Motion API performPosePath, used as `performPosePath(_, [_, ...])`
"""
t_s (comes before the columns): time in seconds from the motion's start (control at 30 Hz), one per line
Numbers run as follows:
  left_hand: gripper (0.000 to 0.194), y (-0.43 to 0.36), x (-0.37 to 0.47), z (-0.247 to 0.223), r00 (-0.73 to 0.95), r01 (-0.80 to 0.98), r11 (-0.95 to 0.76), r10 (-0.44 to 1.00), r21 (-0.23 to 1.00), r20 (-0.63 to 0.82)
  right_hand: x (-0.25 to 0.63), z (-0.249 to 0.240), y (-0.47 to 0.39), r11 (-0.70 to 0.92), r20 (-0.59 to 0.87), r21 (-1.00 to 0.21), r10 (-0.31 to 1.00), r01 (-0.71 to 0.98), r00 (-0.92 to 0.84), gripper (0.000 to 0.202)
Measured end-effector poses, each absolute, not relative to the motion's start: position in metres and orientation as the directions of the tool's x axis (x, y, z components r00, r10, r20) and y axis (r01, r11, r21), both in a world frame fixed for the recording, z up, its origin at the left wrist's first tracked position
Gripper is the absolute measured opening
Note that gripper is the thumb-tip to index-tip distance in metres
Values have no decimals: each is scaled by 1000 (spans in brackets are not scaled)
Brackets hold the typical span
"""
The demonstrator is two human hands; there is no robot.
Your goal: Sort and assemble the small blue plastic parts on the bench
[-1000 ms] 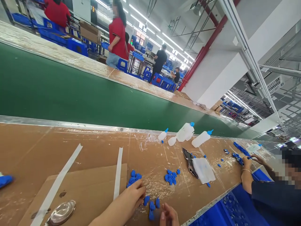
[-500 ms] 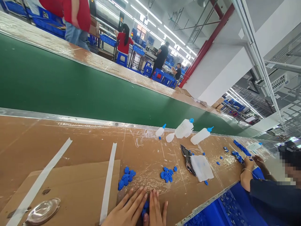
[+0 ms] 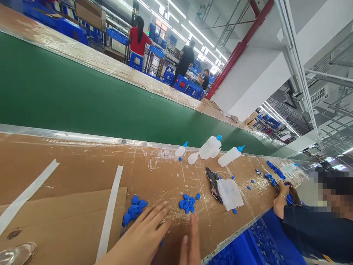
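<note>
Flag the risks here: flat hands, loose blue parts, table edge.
1. The left hand lies flat, fingers spread, nearly covering a blue part; it may slide unnoticed.
2. That part and the right hand sit close to the table edge; a sweep could push pieces off.

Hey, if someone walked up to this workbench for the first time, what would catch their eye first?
Most likely the wide green conveyor belt running across the far side of the brown cardboard-covered bench. Next, the small heaps of bright blue plastic caps just ahead of the left hand and right hand, both flat and open. Further right, white squeeze bottles with blue tips lie near the belt's edge.
</note>
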State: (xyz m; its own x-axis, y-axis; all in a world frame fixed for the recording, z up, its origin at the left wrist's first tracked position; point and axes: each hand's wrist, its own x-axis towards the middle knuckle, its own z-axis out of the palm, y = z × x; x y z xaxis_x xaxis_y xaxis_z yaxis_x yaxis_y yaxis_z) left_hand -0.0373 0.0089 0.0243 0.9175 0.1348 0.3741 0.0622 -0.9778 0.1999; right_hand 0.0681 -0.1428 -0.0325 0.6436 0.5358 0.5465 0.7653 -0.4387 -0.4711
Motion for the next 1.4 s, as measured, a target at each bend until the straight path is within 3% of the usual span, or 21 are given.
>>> performPosePath(0.07, [67, 3, -4, 32, 938, 127, -961, 197, 245, 287, 98, -19, -143, -443, 527, -527, 499, 725, 688, 43])
performPosePath(0.27, [65, -10, 34, 11, 967, 120, -963, 169, 242, 193, 120, -14, -130, -416, 431, -561, 591, 715, 682, 42])
performPosePath(0.4, [67, -9, 21, 5, 972, 127, -963, 169, 238, 165, 109, -28, -131, -458, 394, -534, 609, 710, 689, 44])
performPosePath(0.57, [65, -7, 9, 9, 975, 150, -957, 185, 249, 125, 105, -34, -139, -398, 453, -447, 672, 801, 586, 57])
performPosePath(0.7, [52, -8, -3, 9, 962, 222, -936, 256, 272, 96, 107, -14, -143, -343, 450, -359, 752, 868, 482, 48])
performPosePath(0.8, [48, -4, -15, 10, 963, 236, -928, 263, 289, 59, 106, 5, -145, -323, 427, -369, 774, 871, 468, 41])
performPosePath(0.93, [60, 8, -32, 22, 970, 240, -922, 240, 305, -37, 102, 10, -149, -241, 474, -418, 765, 876, 437, 40])
performPosePath(1.07, [61, 13, -32, 43, 956, 282, -904, 238, 321, -171, 98, 1, -155, -269, 426, -560, 717, 783, 551, 26])
performPosePath(1.2, [51, 11, -10, 60, 964, 265, -906, 240, 330, -114, 88, -6, -156, -394, 270, -713, 609, 580, 746, 36])
performPosePath(1.3, [30, 10, 6, 67, 972, 233, -911, 215, 341, -89, 77, -8, -151, -518, 141, -720, 541, 461, 829, 54])
performPosePath(1.4, [18, 12, 14, 69, 973, 232, -919, 215, 317, -88, 69, -4, -144, -585, 68, -682, 547, 439, 834, 58])
